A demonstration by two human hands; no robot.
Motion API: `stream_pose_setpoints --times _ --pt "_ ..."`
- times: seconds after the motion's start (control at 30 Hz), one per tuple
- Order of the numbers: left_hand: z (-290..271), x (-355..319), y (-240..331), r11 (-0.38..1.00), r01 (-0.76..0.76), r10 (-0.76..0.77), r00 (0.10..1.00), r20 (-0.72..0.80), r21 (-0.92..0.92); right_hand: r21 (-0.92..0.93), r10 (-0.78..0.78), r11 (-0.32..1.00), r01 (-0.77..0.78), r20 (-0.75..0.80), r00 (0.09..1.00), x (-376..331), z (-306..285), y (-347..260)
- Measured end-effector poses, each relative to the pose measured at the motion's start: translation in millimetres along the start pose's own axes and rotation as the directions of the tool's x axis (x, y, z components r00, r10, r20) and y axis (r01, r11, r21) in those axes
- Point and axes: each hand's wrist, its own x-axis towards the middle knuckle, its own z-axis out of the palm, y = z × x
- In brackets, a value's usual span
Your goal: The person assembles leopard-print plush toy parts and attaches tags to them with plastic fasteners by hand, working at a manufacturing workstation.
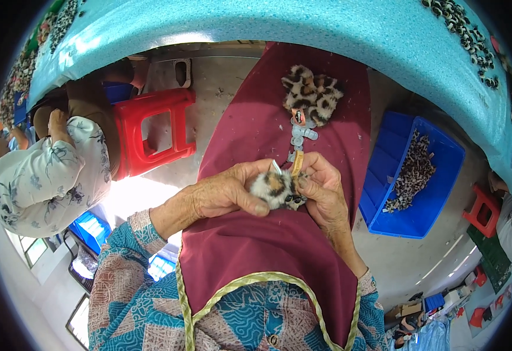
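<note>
Over my lap, a small spotted plush animal piece [271, 186] in white, black and tan fur is held between both hands. My left hand [223, 190] is closed on its left side, thumb along the near edge. My right hand [324, 188] pinches its right side, close to two shiny dark eyes [294, 199]. A thin yellow strip [297, 162] stands up by the right fingers; I cannot tell what it is. A small white tag [276, 167] sticks up from the fur. Farther up the maroon apron [241, 137] lie spotted plush pieces [311, 93] and several clear plastic discs [297, 140].
A turquoise-covered table [232, 23] curves across the far side, with rows of small dark-and-white pieces [463, 32] on it. At right a blue bin [384, 193] holds a heap of spotted pieces. At left stand a red stool [153, 134] and a seated person [57, 169].
</note>
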Motion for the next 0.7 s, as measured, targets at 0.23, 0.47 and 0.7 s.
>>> stream_pose_setpoints --times 0.23,0.47,0.7 --pt "5 -4 -5 0.974 0.082 -0.066 0.995 -0.080 0.211 0.050 -0.069 0.996 0.070 -0.033 0.997 -2 -1 3" --pt "-6 -12 -14 0.886 -0.211 0.236 0.972 -0.011 0.412 0.110 0.051 0.993 -0.050 -0.006 0.999 -1 8 4" --pt "13 -15 -10 0.988 -0.105 0.076 0.968 -0.239 -0.111 -0.121 0.117 0.985 -0.120 -0.024 0.993 5 5 -17"
